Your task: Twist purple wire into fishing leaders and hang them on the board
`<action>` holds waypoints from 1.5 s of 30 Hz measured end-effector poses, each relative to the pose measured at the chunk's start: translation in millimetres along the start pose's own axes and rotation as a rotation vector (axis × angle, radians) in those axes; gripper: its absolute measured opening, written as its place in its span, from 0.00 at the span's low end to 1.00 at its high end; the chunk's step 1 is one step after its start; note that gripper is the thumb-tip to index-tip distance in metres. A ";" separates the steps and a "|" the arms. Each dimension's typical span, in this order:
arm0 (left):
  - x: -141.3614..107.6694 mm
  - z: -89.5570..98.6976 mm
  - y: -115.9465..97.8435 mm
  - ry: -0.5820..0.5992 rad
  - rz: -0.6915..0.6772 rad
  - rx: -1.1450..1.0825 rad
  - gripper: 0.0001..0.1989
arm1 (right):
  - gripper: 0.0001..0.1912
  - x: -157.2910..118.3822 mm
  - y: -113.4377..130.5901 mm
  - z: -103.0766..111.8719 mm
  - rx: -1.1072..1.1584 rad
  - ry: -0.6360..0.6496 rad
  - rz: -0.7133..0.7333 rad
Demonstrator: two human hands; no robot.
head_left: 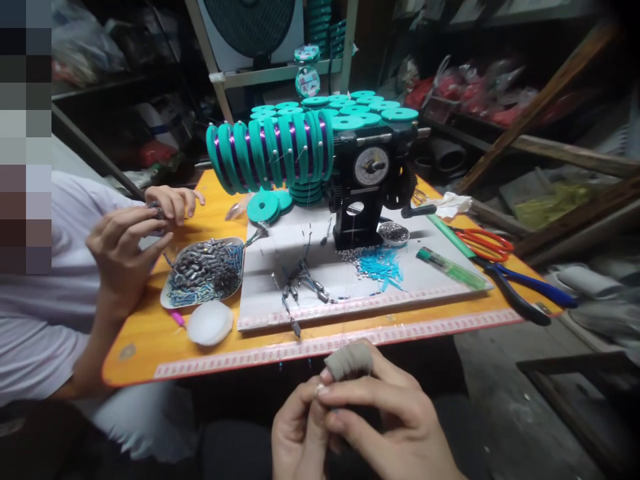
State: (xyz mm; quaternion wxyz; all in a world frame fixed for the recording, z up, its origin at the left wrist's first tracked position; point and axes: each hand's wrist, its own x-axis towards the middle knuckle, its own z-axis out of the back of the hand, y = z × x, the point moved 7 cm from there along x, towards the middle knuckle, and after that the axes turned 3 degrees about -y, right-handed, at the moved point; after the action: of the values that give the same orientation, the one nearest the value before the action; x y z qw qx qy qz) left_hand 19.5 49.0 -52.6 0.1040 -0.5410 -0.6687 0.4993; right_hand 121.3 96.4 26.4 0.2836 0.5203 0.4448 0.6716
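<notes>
My left hand point(301, 427) and my right hand point(397, 413) meet below the front edge of the table, with thumbs and fingers pinched together. What they pinch is too small or hidden to name. A grey wrap point(353, 362) covers one finger of my right hand. Beyond them on a white board point(260, 313) lie several dark weights point(320, 291) on thin lines, a heap of bright blue small sleeves point(383, 267) and some tiny silvery beads point(349, 255). A black hand-cranked winder point(357, 200) stands there, carrying a row of green foam spools point(270, 153) wound with purple line.
A co-worker's hands point(125, 247) hold something dark at the left, by a tray point(167, 297) of grey weights. Nearby sits a white bowl point(210, 325). Orange-handled scissors point(483, 243), blue-handled pliers point(530, 283) and a green tube point(450, 269) lie right. A measuring tape point(350, 340) edges the table.
</notes>
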 end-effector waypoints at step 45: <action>-13.2 -4.0 -35.1 0.247 -0.565 0.851 0.08 | 0.22 -19.2 5.3 25.7 -0.422 0.200 0.129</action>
State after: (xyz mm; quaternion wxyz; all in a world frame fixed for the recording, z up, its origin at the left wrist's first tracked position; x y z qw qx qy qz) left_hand 5.7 43.2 -18.0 0.5232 -0.3043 -0.5092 0.6119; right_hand 151.9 85.6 24.1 0.2971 0.4079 0.2865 0.8144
